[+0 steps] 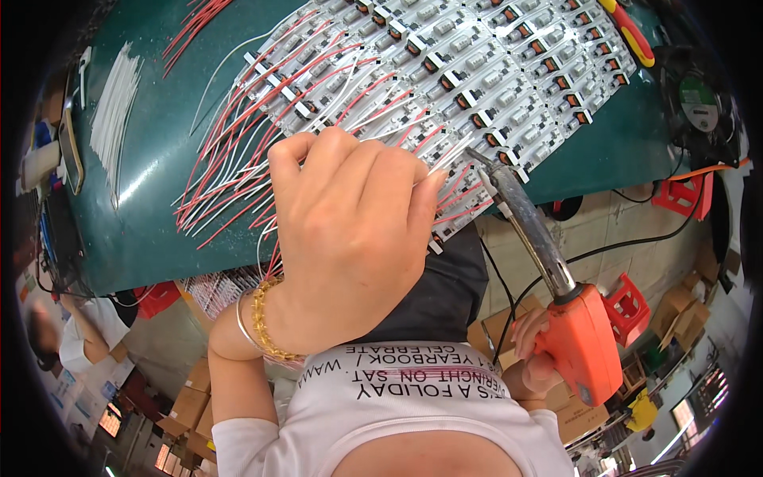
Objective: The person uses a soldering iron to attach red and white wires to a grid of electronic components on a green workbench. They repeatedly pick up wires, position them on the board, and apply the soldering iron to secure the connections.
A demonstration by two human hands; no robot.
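A panel of small circuit boards covers the far middle of the green table, with red and white wires trailing from its left part. Over its near edge, my left hand is closed, thumb and forefinger pinching a white wire. At the right, my right hand is wrapped round the handle of an orange soldering gun. The iron's metal tip reaches up to the boards, close beside the wire's end; whether they touch, I cannot tell. My left hand hides part of the panel and wires.
On the green table lie a bundle of white wires, red wires and a phone. A red-and-yellow-handled tool rests at the far right, near a dark fan. Red stools stand beyond; a person sits lower left.
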